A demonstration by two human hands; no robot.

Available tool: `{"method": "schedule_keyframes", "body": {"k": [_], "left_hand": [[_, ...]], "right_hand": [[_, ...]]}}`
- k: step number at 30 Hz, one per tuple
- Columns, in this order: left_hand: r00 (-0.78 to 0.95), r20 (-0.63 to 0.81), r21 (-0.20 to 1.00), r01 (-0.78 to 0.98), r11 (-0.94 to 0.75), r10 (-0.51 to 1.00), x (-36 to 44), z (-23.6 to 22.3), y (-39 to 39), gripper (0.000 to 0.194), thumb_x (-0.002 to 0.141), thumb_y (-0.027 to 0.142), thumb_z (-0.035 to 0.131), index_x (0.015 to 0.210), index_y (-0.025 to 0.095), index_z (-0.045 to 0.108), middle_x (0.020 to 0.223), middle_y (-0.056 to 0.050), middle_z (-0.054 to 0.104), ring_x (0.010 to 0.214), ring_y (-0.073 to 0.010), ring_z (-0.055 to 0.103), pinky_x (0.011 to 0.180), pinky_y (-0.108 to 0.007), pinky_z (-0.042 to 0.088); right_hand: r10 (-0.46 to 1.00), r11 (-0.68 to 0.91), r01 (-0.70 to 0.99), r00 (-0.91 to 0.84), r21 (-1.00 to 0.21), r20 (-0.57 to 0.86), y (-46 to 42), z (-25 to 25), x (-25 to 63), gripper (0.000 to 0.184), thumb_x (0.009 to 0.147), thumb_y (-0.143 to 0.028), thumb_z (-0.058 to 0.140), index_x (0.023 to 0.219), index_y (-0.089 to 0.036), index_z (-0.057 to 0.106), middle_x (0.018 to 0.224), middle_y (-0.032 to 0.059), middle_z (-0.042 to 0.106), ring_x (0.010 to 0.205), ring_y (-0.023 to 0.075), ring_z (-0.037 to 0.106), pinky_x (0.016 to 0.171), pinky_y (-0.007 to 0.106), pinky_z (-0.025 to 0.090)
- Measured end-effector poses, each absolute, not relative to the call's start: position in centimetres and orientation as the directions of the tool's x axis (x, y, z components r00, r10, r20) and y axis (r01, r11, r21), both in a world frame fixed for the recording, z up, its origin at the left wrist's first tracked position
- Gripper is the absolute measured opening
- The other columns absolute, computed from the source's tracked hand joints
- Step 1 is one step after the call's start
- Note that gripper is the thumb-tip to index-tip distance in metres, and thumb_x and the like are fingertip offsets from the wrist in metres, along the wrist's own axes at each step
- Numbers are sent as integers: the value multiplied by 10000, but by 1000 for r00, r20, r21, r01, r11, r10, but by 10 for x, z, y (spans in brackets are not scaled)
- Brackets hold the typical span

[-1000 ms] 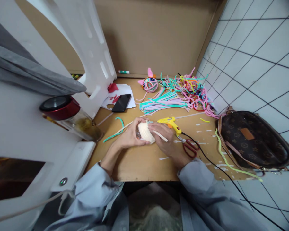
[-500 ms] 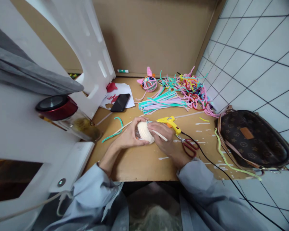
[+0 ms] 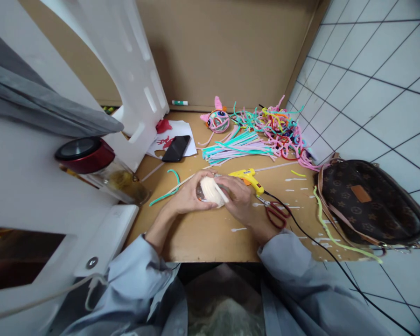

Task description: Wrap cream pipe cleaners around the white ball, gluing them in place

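Observation:
A round ball (image 3: pixel 209 190), partly covered in rows of cream pipe cleaner, is held above the table. My left hand (image 3: pixel 186 197) curls around its left side, thumb below and fingers over the top. On the right, my right hand (image 3: pixel 241 199) has its fingers closed on a cream pipe cleaner (image 3: pixel 221 193), pressing it along the ball's right edge. The fingertips are partly hidden behind the hand. Just beyond the right hand lies a yellow hot glue gun (image 3: pixel 249 180), with red-handled scissors (image 3: pixel 277 213) nearer to me.
Pink, teal and lilac pipe cleaners (image 3: pixel 240 149) lie behind, beside a tangled heap (image 3: pixel 282 128) and a decorated pink-eared ball (image 3: pixel 219 121). A phone (image 3: pixel 177 148) and a lidded glass bottle (image 3: pixel 121 182) stand left. At right are a brown bag (image 3: pixel 374 205) and the gun's black cord (image 3: pixel 301 227).
The cream pipe cleaner's loose end stuck out right below my right hand; now it lies up against the ball. My right fingers have shifted slightly, while my left hand keeps its hold.

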State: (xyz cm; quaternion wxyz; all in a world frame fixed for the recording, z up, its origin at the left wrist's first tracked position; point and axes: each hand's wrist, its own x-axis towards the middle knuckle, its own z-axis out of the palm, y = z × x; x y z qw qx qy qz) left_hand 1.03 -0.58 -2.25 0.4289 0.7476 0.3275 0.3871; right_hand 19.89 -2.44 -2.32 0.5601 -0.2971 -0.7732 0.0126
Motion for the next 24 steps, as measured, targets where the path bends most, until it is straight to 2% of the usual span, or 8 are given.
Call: {"method": "schedule_keyframes", "body": {"k": [3,6,12,15,17,19,21,24], "left_hand": [[478,275,922,116,-370,834,9,-23,-5,731,583,330,867,1173,234,447,1389,-125,516,1343,-306,496,1148,-458,369],[482,230,944,101,-314,845,7,-22,-3,726,578,345,865,1160,225,449,1361,-128,536,1276,-308,546,1097,-453,422],[508,186,969,46,-242,841,0,-26,4,755,556,419,873,1162,214,472,1362,-135,545,1212,-313,579,1028,-433,473],[506,167,970,69,-233,846,-2,-27,5,768,554,435,871,1171,211,472,1358,-131,544,1207,-318,576,1016,-446,475],[505,159,973,64,-221,848,-2,-26,4,761,556,429,870,1164,215,467,1361,-130,540,1214,-321,572,1013,-445,477],[500,162,975,53,-217,851,-2,-26,4,753,545,409,879,1144,215,466,1370,-135,535,1221,-323,569,1024,-438,468],[500,155,977,52,-208,852,-2,-25,3,750,546,408,879,1140,217,463,1371,-137,535,1213,-319,576,1019,-435,471],[494,154,976,61,-211,856,-4,-24,2,754,549,420,878,1145,218,462,1371,-141,530,1194,-313,586,995,-432,484]], "right_hand": [[479,813,462,-181,-355,859,-25,-19,201,238,938,-137,514,1091,-235,668,1011,51,762,982,174,712,880,329,566],[518,770,485,-97,-415,850,-23,-16,207,270,926,-117,487,1082,-239,671,1038,61,741,1033,188,685,925,353,551],[652,544,545,205,-638,730,-3,-20,232,221,869,-184,517,1005,-212,690,891,49,684,765,171,640,717,306,557],[727,371,597,290,-711,623,8,-20,250,224,894,-278,502,975,-174,683,895,70,689,759,174,638,714,305,548],[782,226,704,281,-673,556,11,-17,259,261,912,-349,512,964,-157,680,918,94,703,803,195,652,769,326,539],[867,43,831,245,-555,435,9,-12,263,329,921,-442,536,955,-149,681,947,124,716,872,230,672,816,347,523],[942,-112,909,225,-400,248,5,-8,261,429,914,-538,546,975,-136,681,989,165,720,931,268,688,823,360,516],[977,-185,957,205,-223,67,1,-7,253,574,848,-616,612,1091,-98,658,1091,221,701,1006,311,694,822,370,524]]}}
